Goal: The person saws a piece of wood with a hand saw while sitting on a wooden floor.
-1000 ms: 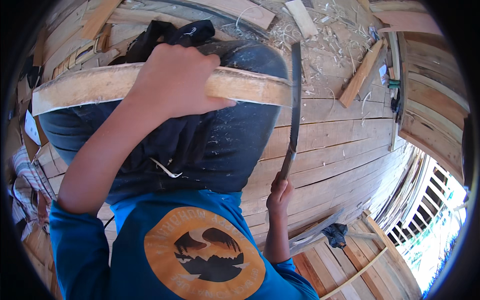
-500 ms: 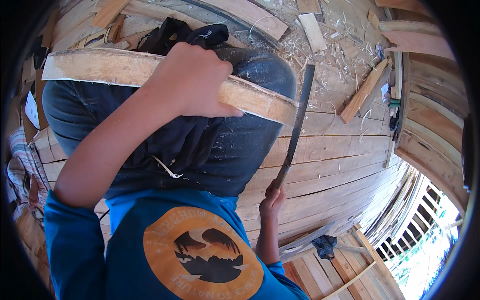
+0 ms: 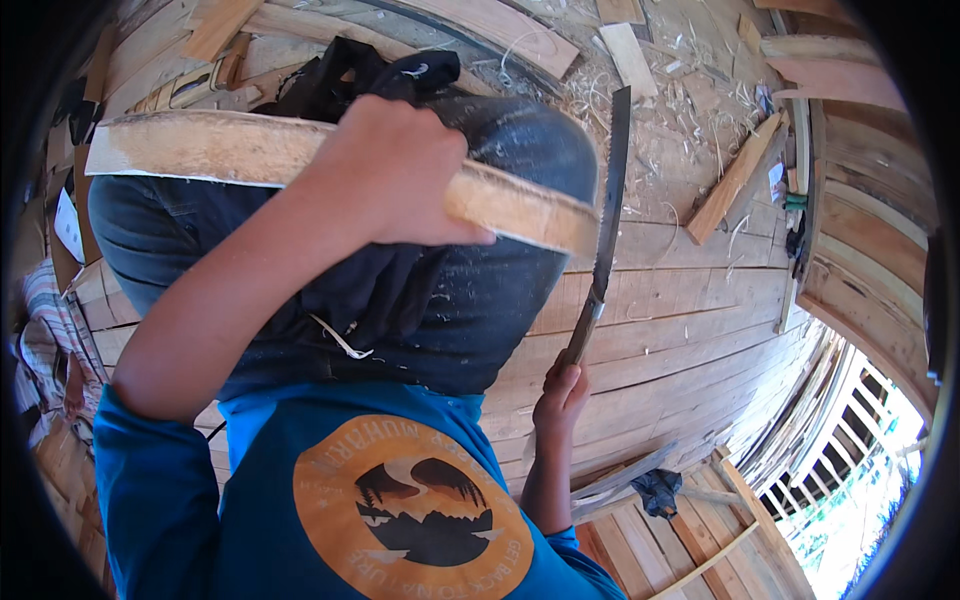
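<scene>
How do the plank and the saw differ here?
Colour: the plank is pale wood; the saw is mostly dark grey.
Size: the plank looks longer and wider than the saw.
Pose: the plank lies across the legs; the saw points away from the body, at the plank's right end.
Shared: both are gripped, the plank by the left hand, the saw by the right hand.

The left hand (image 3: 403, 172) clamps palm-down, left thumb (image 3: 472, 234) pointing right, left forearm (image 3: 245, 270) slanting up from a bent elbow (image 3: 150, 392); the right hand (image 3: 560, 402) closes above its upright right forearm (image 3: 549, 480), grip seemingly firm.
</scene>
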Demonstrator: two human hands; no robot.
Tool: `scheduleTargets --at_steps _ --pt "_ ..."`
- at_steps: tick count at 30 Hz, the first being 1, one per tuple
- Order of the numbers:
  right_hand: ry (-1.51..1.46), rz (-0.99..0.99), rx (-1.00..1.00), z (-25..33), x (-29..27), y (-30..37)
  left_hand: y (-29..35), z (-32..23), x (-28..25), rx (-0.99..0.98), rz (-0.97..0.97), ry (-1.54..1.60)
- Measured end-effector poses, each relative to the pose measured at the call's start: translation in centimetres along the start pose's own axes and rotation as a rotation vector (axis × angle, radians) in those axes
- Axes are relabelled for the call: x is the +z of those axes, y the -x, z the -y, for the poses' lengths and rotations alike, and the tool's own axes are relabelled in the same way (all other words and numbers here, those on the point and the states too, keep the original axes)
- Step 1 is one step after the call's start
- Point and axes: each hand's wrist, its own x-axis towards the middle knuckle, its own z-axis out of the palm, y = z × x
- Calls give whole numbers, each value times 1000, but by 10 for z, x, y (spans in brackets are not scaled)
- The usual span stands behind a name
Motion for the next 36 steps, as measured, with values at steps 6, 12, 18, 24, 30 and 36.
scheduleTargets --at_steps 6,12,18,24,30,36 --pt "-37 -1 21 -27 0 26 -4 -6 -3 10 85 -18" --pt "-19 61 58 27 -6 -35 -2 -6 0 2 17 -29" --pt "-36 27 36 10 -19 -2 3 -18 2 17 63 -38" --pt "-42 9 -6 5 -3 -25 6 -19 -9 -86 166 -2" --pt "-37 31 -54 5 -5 -44 1 -12 -1 -83 105 14" --pt "9 70 -47 9 -23 -28 2 -17 2 -84 114 -28"
